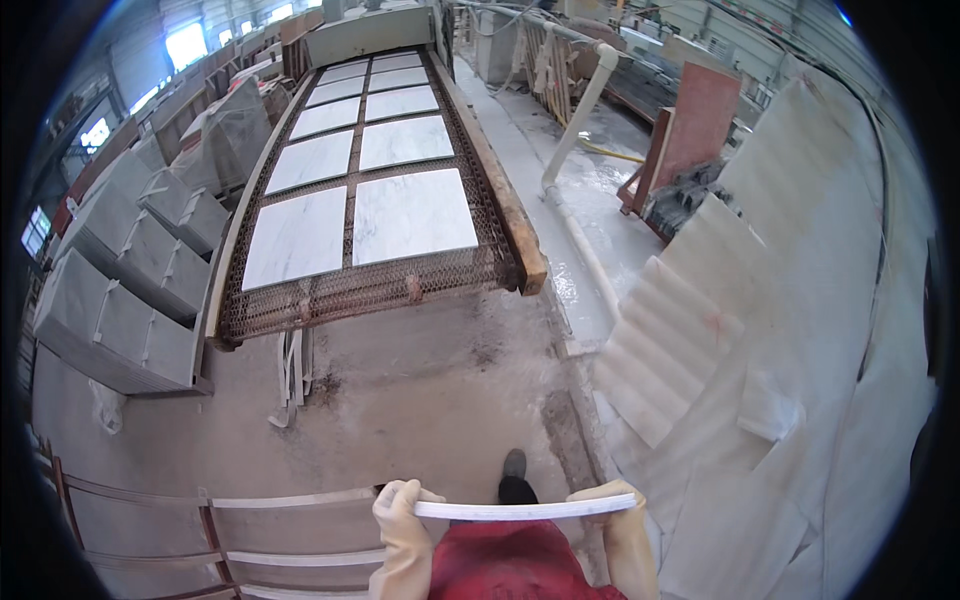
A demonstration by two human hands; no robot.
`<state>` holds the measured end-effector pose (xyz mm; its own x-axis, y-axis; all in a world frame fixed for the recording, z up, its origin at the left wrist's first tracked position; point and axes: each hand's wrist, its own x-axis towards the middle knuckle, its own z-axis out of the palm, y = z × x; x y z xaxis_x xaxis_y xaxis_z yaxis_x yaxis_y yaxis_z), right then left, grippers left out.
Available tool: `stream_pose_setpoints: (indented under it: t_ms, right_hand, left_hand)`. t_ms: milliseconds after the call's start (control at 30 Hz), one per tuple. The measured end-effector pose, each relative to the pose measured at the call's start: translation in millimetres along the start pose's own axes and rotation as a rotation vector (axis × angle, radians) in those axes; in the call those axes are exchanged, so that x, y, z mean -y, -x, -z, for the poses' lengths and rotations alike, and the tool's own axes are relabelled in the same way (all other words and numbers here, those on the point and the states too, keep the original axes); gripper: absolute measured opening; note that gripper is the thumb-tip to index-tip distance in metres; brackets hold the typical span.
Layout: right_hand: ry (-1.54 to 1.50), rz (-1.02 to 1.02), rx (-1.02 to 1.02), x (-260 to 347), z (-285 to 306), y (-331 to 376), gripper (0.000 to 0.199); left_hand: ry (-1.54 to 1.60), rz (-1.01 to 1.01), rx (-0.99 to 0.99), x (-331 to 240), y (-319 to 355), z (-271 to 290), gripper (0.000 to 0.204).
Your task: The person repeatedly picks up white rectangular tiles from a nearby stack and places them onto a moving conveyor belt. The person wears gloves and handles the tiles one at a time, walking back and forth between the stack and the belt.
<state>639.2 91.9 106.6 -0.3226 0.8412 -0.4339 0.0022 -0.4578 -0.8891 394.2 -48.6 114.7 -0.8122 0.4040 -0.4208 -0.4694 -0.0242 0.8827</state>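
Note:
Between my two gloved hands is a white stone tile (525, 511), seen almost edge-on in front of my red clothing. My left hand (400, 510), in a pale rubber glove, grips its left end. At the right end my right hand (622, 515), gloved alike, is closed round the edge. The tile's broad face is turned out of sight. Ahead lies a mesh conveyor belt (400, 287) with two rows of white marble tiles, the nearest being a left tile (295, 238) and a right tile (414, 216).
Stacks of strapped stone slabs (130, 320) stand left of the conveyor. A metal rack (215, 535) is at lower left, and pale strips (291, 375) hang by the belt's near end. On the right are a white pipe (575, 230), a reddish board (690, 125) and corrugated sheets (670, 340).

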Motion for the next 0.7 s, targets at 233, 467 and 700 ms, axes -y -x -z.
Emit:
stream_pose_setpoints:
  t_ms: [233,467,700]
  right_hand:
    - [0.114,0.049,0.081,55.8,-15.0,-119.7,0.015]
    - [0.191,-0.103,0.197,94.4,-54.7,-216.3,0.008]
    - [0.123,-0.048,0.047,84.4,-119.6,-272.1,0.011]
  left_hand:
    - [0.042,-0.025,-0.107,-18.4,-59.8,-71.9,0.019]
    - [0.029,-0.015,-0.233,-45.6,-120.1,-107.4,0.016]
    - [0.036,0.121,-0.205,-71.6,-232.0,-119.3,0.020]
